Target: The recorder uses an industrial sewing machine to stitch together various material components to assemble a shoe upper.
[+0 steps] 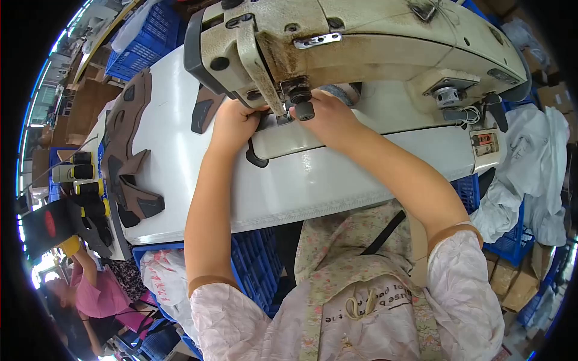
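Observation:
Both my hands work close together under the head of a cream industrial sewing machine (355, 54). My left hand (233, 123) is at the left of the needle area, its fingers curled and partly hidden by the machine head. Just beyond it lies a brown shoe-upper piece (208, 108) with a dark patch. My right hand (328, 117) lies right of the needle, fingers bent in toward it behind a black knob (305, 110). Past that hand shows a grey, curved textile piece (344, 92). What my fingertips press on is hidden.
On the white table's (283, 201) left side lies a stack of brown shoe-upper pieces (129, 138). Thread cones (81, 171) stand beyond it. Blue crates (256, 265) are below the table edge. A person in pink (102, 289) works at lower left. White bags (530, 162) are at right.

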`<action>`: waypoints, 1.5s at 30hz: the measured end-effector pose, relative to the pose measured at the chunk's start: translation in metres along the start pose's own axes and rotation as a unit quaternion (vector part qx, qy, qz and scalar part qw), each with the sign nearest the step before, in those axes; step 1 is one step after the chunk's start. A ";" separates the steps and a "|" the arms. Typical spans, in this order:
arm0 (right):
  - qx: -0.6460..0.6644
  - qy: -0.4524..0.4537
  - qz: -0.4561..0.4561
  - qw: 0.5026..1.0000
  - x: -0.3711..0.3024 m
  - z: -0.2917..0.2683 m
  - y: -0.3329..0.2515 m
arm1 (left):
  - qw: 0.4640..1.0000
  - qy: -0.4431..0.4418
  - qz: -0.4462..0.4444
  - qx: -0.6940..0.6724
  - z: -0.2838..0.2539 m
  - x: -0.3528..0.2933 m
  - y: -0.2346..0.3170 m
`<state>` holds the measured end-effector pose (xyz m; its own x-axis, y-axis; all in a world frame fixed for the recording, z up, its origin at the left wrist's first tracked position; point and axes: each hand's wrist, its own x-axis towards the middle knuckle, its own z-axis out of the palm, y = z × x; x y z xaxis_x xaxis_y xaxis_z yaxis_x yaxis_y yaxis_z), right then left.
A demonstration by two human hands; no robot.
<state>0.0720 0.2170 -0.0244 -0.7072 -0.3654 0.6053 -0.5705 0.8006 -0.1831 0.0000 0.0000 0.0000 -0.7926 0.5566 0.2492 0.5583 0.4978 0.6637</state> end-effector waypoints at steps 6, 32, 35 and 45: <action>0.017 -0.006 0.004 1.000 0.003 0.002 0.002 | 1.000 0.015 0.004 -0.010 -0.003 0.003 0.001; 0.027 -0.013 -0.024 0.999 -0.001 0.001 0.007 | 1.000 0.015 0.007 0.010 0.002 0.003 0.001; 0.020 -0.019 -0.024 0.999 -0.001 0.002 0.006 | 1.000 0.021 0.010 0.021 0.002 0.003 0.003; 0.021 -0.025 -0.024 0.999 -0.001 0.002 0.006 | 1.000 0.019 -0.004 0.010 0.001 0.002 0.001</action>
<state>0.0682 0.2213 -0.0278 -0.6983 -0.4270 0.5745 -0.6200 0.7619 -0.1873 -0.0007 0.0027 0.0004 -0.8053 0.5272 0.2712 0.5568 0.5153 0.6516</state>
